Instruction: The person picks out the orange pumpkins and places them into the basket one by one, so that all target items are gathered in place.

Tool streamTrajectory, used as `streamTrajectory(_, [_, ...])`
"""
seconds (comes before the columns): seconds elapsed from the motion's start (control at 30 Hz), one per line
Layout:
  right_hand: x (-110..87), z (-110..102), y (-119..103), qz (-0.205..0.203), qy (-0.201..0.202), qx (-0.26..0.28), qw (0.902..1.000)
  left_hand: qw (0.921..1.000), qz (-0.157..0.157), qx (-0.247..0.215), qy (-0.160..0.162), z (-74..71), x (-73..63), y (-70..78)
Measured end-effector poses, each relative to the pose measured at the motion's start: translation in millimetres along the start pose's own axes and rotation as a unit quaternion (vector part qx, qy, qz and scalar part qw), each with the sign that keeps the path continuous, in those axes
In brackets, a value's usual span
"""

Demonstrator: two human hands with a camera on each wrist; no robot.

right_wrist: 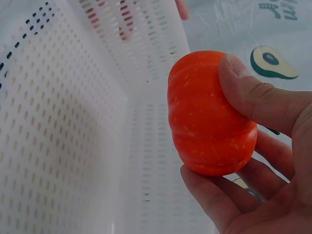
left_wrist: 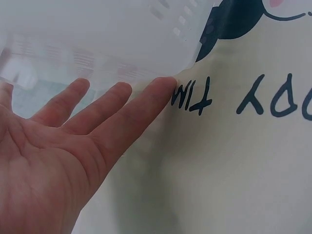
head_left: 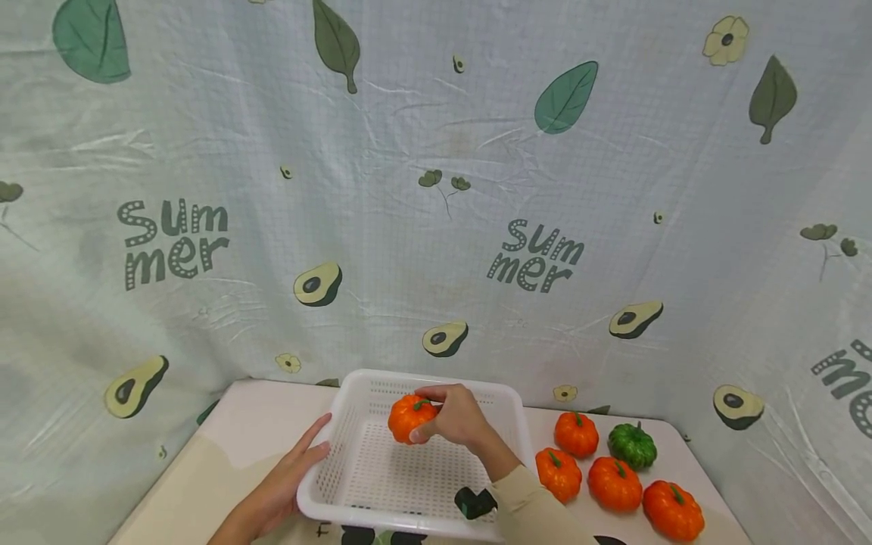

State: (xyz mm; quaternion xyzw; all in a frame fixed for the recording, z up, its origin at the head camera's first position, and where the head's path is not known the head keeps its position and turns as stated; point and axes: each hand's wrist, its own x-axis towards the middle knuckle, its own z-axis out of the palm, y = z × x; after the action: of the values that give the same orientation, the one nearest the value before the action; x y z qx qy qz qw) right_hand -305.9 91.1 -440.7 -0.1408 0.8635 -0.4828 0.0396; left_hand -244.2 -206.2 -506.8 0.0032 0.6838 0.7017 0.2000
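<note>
While the right hand (head_left: 463,418) grips an orange mini pumpkin (head_left: 411,418) between thumb and fingers, a white perforated plastic basket (head_left: 402,477) sits below those fingertips. The gripped pumpkin, its green stem showing at the top, is held over the interior, and the slotted floor is visible below and in front of the fingers. The left hand (head_left: 282,481) lies along the outside of the basket, its fingers extended and spread, the tips at the left wall; whether every one of them touches is hard to tell. To the right of the gripping fingers, outside the basket, four more orange mini pumpkins (head_left: 615,484) and a dark green mini pumpkin (head_left: 632,446) are grouped on the light-colored table covering (head_left: 232,439). The green one stands at the far side of that group, farther from the fingers than the nearest orange ones. Beyond both hands' fingertips hangs a pale curtain (head_left: 381,242) printed with avocado halves, leaves and the word "summer."
</note>
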Motion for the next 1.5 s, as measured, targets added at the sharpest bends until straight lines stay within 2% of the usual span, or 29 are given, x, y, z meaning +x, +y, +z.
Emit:
streamTrajectory(0.47, [9.7, 8, 1, 0.003, 0.005, 0.003, 1.0, 1.0, 0.008, 0.005, -0.002, -0.4, 1.4, -0.1])
streamTrajectory(0.73, [13.7, 15, 3, 0.006, 0.007, 0.008, 0.9999, 1.0, -0.001, 0.004, 0.008, 0.2, 1.7, -0.2])
streamTrajectory(1.0, [18.3, 23, 7, 0.013, 0.01, 0.01, 0.9998, 1.0, -0.001, 0.002, 0.005, 0.4, 1.5, -1.3])
streamTrajectory(1.5, [26.6, 33, 12, 0.022, -0.001, 0.0, 0.9997, 0.9999, -0.001, 0.005, 0.011, 0.3, 2.1, -2.3])
